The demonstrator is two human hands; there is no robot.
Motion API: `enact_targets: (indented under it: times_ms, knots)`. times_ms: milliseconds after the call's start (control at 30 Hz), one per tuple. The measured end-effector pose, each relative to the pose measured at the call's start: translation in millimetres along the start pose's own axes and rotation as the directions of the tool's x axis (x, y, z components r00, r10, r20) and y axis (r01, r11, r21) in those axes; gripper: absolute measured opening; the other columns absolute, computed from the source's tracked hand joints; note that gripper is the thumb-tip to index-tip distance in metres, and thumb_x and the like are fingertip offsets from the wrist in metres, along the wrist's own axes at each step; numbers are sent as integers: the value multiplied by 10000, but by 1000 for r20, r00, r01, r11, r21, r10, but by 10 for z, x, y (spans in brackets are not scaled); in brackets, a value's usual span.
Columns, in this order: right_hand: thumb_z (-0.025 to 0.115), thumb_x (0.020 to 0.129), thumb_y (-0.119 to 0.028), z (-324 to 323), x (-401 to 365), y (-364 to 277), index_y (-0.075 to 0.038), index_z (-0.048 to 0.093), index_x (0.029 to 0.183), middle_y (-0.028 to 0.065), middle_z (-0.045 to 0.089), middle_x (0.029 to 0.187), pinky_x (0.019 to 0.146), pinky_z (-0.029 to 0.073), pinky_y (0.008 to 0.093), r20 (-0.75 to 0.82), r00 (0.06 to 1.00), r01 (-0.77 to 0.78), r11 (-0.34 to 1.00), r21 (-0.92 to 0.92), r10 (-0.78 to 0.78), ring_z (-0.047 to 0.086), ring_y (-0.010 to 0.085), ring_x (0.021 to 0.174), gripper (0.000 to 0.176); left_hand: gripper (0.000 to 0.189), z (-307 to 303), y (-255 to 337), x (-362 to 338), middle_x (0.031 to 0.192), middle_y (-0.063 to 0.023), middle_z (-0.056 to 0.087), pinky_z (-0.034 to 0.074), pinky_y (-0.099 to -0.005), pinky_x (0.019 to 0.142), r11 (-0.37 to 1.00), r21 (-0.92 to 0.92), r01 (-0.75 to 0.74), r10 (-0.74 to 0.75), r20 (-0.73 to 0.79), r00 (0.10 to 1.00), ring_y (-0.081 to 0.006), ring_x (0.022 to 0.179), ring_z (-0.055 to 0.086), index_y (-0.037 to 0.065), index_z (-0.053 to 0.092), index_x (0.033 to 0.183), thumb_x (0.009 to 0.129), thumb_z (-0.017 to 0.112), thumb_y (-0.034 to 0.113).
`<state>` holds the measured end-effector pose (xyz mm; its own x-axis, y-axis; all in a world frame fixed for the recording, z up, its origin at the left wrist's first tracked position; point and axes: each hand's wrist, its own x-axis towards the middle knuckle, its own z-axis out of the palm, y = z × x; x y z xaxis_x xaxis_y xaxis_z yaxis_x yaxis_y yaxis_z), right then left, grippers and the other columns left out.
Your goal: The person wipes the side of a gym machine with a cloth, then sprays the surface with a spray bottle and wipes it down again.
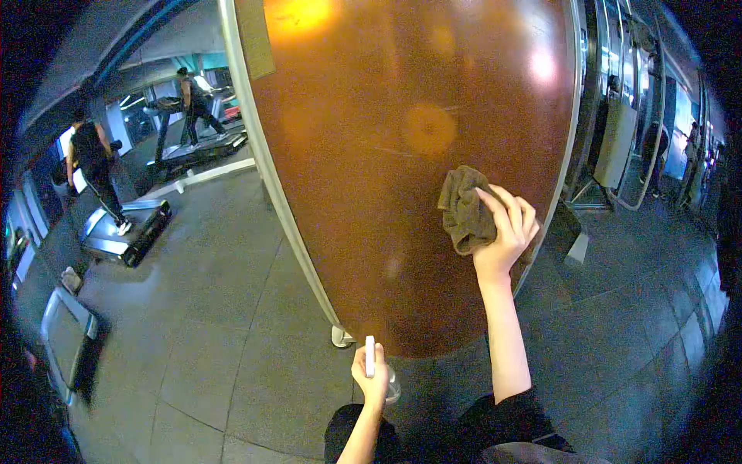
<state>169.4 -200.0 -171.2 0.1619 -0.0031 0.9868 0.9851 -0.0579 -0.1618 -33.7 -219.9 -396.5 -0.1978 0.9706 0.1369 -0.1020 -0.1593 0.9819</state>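
My right hand (506,228) is closed on a crumpled dark brown-green cloth (465,209), which is up against a large glossy reddish-brown panel (363,193) with a pale metal frame. Lower down, near the panel's bottom edge, my left hand (371,375) is wrapped round a spray bottle (393,385). The bottle's white top (370,356) points up and its clear body is partly hidden behind my fingers. Light reflections and a round orange patch (431,128) show on the panel's surface.
On the left a person (91,158) is on a treadmill (127,228), with a similar figure in a mirror behind. A metal-framed piece of equipment (66,329) stands at the lower left. Gym machines (617,143) line the right side. Dark tiles (209,309) cover the floor.
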Motion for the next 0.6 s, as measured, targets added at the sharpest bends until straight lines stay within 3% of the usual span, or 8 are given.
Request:
enact_targets:
  times_ms: [100, 200, 300, 433, 500, 567, 600]
  knots:
    - [639, 679, -184, 88, -284, -29, -213, 675, 993, -44, 601, 1033, 859, 325, 371, 15, 1000, 27, 999, 38, -27, 490, 230, 983, 317, 203, -9, 70, -5, 646, 43, 496, 384, -203, 457, 997, -41, 67, -65, 49, 997, -42, 533, 455, 54, 567, 825, 852, 621, 248]
    - [592, 672, -144, 127, -616, -190, -279, 634, 1056, -61, 557, 1099, 833, 322, 438, 226, 951, 213, 977, 6, -209, 479, 220, 979, 409, 221, 17, 9, 23, 596, 41, 482, 353, -202, 424, 999, -38, 26, -24, 52, 998, -34, 470, 411, 53, 552, 810, 859, 626, 255]
    - [533, 753, -204, 246, -1056, -456, -269, 624, 1054, -38, 564, 1109, 814, 348, 427, 346, 826, 434, 894, 111, -444, 486, 215, 997, 322, 216, 61, 104, -5, 592, 42, 481, 355, -200, 426, 999, -35, 21, -18, 70, 997, -33, 472, 420, 57, 552, 812, 859, 628, 253]
    - [518, 771, -200, 271, -1093, -536, -258, 626, 1059, -5, 546, 1095, 856, 346, 445, 425, 788, 389, 895, 219, -446, 486, 225, 1023, 312, 212, 89, 63, -13, 591, 43, 482, 353, -198, 423, 992, -98, 76, -67, 93, 993, -29, 471, 420, 58, 552, 814, 860, 627, 251]
    - [526, 763, -198, 229, -996, -533, -262, 651, 1020, -12, 540, 1049, 871, 348, 426, 345, 847, 353, 913, 203, -404, 488, 208, 1010, 292, 206, 85, 20, -14, 586, 43, 478, 350, -197, 414, 993, -111, 45, -36, 87, 996, -27, 462, 415, 60, 552, 815, 863, 623, 246]
    - [549, 749, -205, 262, -1036, -432, -247, 658, 969, -16, 562, 1029, 861, 362, 415, 295, 832, 409, 878, 247, -470, 503, 196, 989, 248, 201, 79, 1, -14, 600, 45, 478, 349, -200, 445, 989, -120, 90, -78, 95, 992, -29, 493, 412, 56, 552, 802, 862, 625, 234]
    - [549, 749, -205, 277, -1058, -372, -247, 658, 969, -16, 562, 1029, 861, 362, 415, 295, 831, 410, 877, 250, -472, 503, 196, 989, 248, 195, 92, -138, 24, 592, 46, 470, 351, -201, 432, 995, -94, 32, -25, 75, 997, -34, 480, 415, 63, 550, 803, 857, 629, 232]
